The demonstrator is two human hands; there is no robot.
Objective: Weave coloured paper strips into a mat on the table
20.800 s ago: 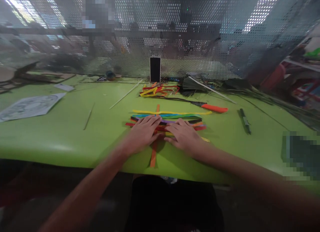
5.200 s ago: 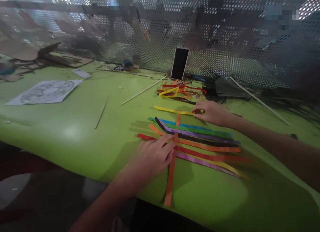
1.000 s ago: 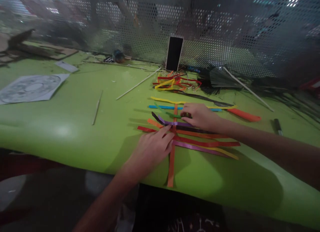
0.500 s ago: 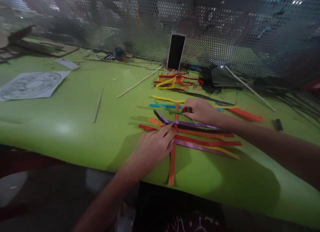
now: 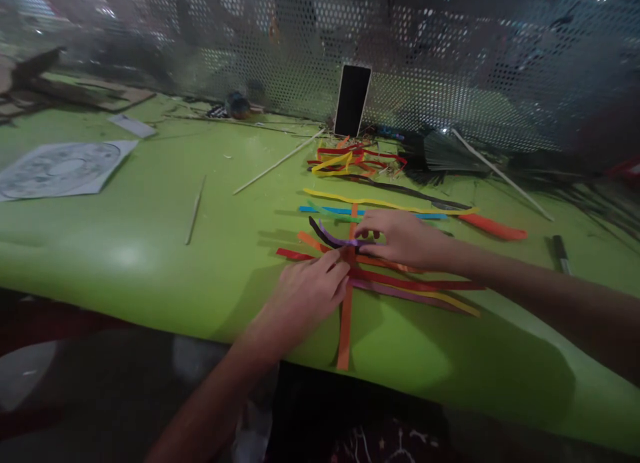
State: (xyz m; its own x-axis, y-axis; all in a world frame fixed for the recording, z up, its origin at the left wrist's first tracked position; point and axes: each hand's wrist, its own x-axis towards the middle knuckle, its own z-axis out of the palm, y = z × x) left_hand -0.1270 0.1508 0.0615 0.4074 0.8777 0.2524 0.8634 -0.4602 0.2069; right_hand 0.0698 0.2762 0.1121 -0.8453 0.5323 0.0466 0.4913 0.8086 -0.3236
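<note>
An upright orange strip crosses several coloured strips that lie sideways on the table. My left hand presses the crossing with its fingertips close together, over the red strip and the lilac strip. Just right of the crossing, my right hand pinches the purple strip; its fingertips partly hide the grip. Curled-up left ends of the black strip and a second orange strip stick out beside it. Farther back lie a green strip, a blue strip and a yellow strip.
A phone leans against the perforated metal screen. Loose strips are heaped before it. Thin sticks, a printed paper, an orange piece and a black marker lie around the green table.
My right hand has come toward me and slightly left, from beside the green strip to the purple strip. My left hand stays on the crossing.
</note>
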